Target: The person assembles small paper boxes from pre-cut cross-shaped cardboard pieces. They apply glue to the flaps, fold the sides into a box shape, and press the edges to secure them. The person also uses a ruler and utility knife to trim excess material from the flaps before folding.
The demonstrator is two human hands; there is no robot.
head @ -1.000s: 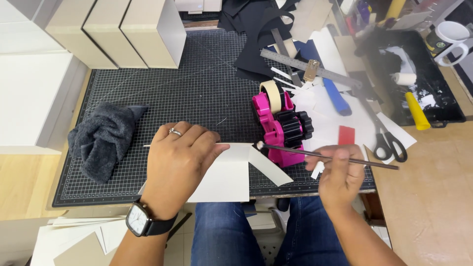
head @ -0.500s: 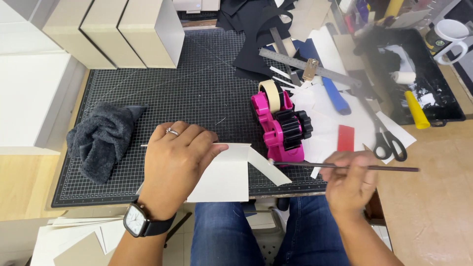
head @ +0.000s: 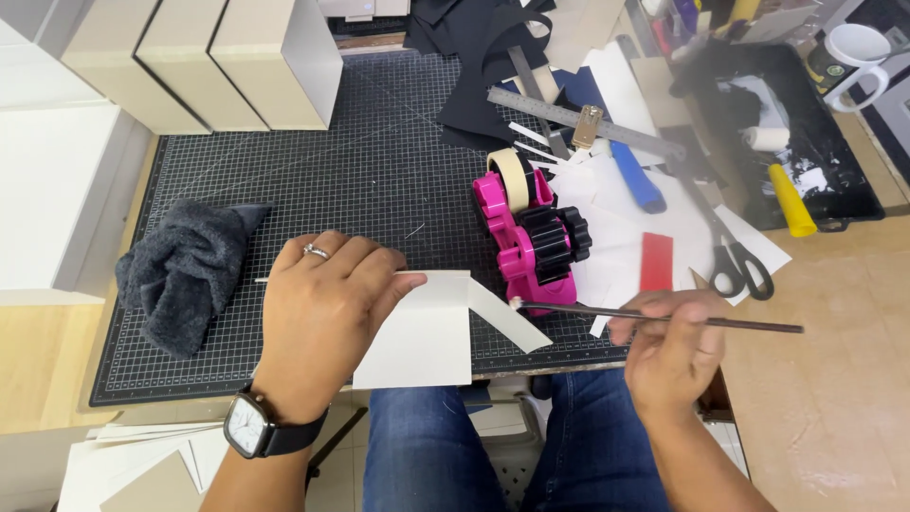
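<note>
Cream card (head: pixel 422 332), a folded sheet with one flap angled to the right, lies on the near edge of the gridded cutting mat (head: pixel 313 180) and is pinned flat by the left hand (head: pixel 318 318), palm down, fingers spread over its left part. The right hand (head: pixel 675 349) is clamped on a thin dark brush (head: pixel 654 317), held level with its tip just beside the flap's right end. Against the earlier views, the brush has swung from slanted to nearly horizontal and its tip has drawn in toward the flap, while the left hand has kept its press; judged from this, work on the flap is in progress. Just beyond stands a pink tape dispenser (head: pixel 531 232). A dark grey cloth (head: pixel 185 270) sits left on the mat; scissors (head: pixel 735 265) and a steel ruler (head: pixel 578 118) lie right and far on the worktop.
</note>
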